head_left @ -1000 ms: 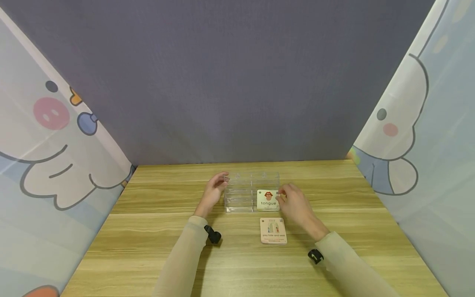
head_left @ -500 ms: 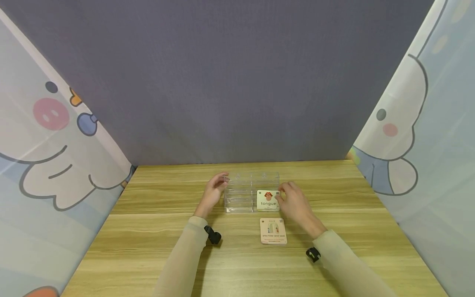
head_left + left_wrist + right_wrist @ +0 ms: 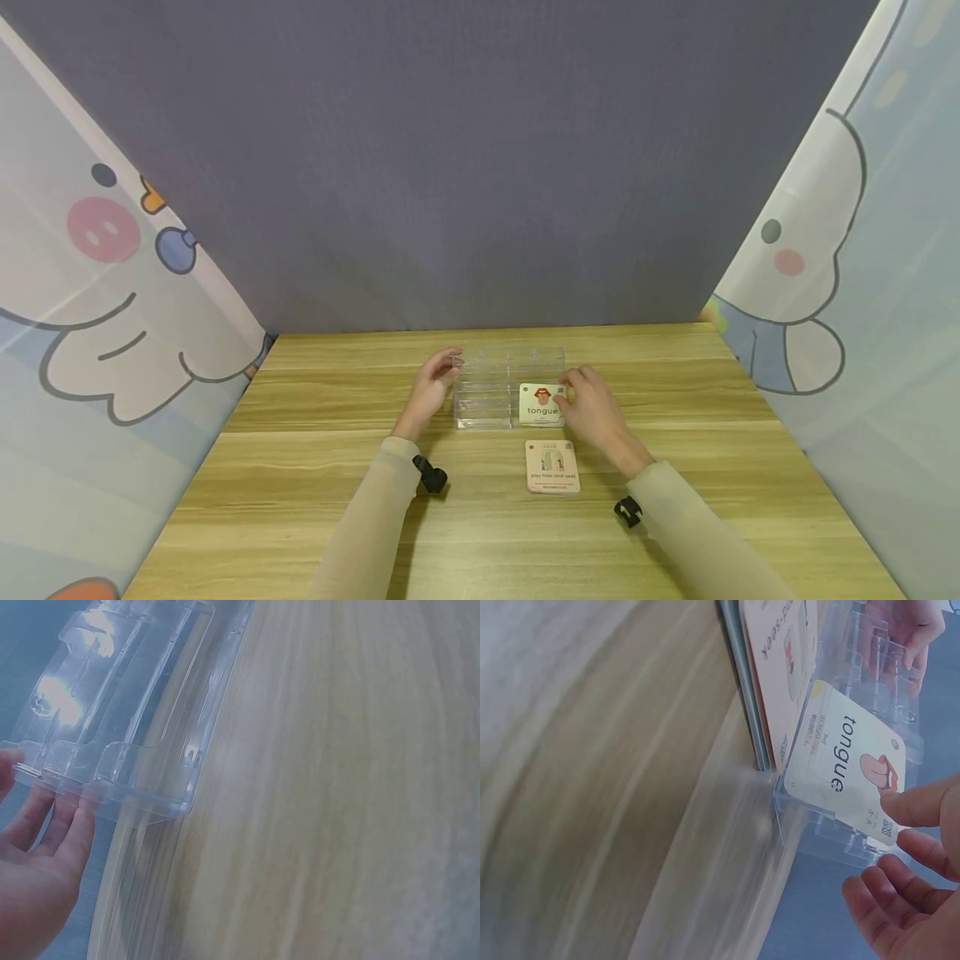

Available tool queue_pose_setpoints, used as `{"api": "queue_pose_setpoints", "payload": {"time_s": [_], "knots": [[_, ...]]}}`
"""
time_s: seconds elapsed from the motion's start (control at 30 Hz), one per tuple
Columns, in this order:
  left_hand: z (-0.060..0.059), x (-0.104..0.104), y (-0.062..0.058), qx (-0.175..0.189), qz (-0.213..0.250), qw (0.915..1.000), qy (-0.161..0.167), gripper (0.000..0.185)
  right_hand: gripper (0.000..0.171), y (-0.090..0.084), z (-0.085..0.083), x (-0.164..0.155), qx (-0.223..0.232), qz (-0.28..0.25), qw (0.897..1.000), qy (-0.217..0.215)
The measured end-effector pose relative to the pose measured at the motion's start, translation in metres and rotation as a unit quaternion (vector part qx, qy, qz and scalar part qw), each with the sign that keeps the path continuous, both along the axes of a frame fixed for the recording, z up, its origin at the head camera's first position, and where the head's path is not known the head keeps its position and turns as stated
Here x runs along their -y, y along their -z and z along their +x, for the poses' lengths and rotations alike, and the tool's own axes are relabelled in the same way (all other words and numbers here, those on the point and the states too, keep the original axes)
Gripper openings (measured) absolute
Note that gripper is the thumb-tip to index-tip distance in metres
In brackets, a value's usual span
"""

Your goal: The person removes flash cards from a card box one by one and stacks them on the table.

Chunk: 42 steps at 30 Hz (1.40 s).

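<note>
On the table stands a clear plastic rack (image 3: 482,400) with tiered compartments in two columns. My left hand (image 3: 435,382) holds the rack's left side; in the left wrist view, its fingers (image 3: 56,825) touch the side wall and the thumb lies higher up. A pale card printed "tongue" (image 3: 541,406) sits at the front of the right column, tilted back. My right hand (image 3: 595,408) pinches that card by its upper right corner, thumb on the printed face. The other right fingers (image 3: 874,900) are spread loosely beside the rack.
A stack of cards, topped by one reading "play hide-and-seek" (image 3: 552,467), lies just in front of the rack's right half. Behind the wooden table (image 3: 337,500) rises a dark grey panel (image 3: 480,183). Cartoon-print curtains (image 3: 832,275) flank both sides.
My right hand and forearm have shifted slightly left, with the tongue card staying at the rack's right column. The left hand and the card stack have not moved.
</note>
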<state>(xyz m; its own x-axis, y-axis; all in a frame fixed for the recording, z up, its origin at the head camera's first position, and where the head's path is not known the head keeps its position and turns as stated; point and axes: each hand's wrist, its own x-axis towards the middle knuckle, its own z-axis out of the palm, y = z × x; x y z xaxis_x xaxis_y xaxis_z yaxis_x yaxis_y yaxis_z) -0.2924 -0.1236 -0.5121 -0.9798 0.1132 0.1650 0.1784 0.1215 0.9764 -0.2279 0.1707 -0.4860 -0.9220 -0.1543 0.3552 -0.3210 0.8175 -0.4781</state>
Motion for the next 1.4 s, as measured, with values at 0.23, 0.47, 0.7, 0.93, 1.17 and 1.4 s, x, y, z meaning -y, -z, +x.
{"api": "queue_pose_setpoints", "payload": {"time_s": [0.23,0.47,0.7,0.93,1.17,1.4], "knots": [[0.014,-0.001,-0.023,0.010,0.006,0.9997,0.023,0.036,0.030,0.004,-0.001,0.001,0.009,0.010,1.000,0.001],[0.011,0.000,-0.022,0.022,0.001,0.9994,0.025,0.036,0.028,0.003,-0.001,0.005,-0.003,0.013,1.000,-0.001],[0.000,0.000,-0.002,0.016,0.008,0.9998,0.012,0.037,0.028,0.004,-0.001,0.007,-0.005,0.016,1.000,0.000],[0.001,-0.001,-0.001,0.011,0.008,0.9999,0.000,0.035,0.027,0.006,-0.003,0.008,-0.007,0.014,1.000,0.003],[0.001,-0.001,-0.002,0.011,0.007,0.9999,0.000,0.034,0.025,0.009,-0.005,0.011,-0.023,0.006,1.000,0.001],[0.000,0.000,-0.002,0.015,0.003,0.9999,0.005,0.036,0.027,0.010,-0.003,0.011,-0.023,-0.022,0.999,0.005]]}}
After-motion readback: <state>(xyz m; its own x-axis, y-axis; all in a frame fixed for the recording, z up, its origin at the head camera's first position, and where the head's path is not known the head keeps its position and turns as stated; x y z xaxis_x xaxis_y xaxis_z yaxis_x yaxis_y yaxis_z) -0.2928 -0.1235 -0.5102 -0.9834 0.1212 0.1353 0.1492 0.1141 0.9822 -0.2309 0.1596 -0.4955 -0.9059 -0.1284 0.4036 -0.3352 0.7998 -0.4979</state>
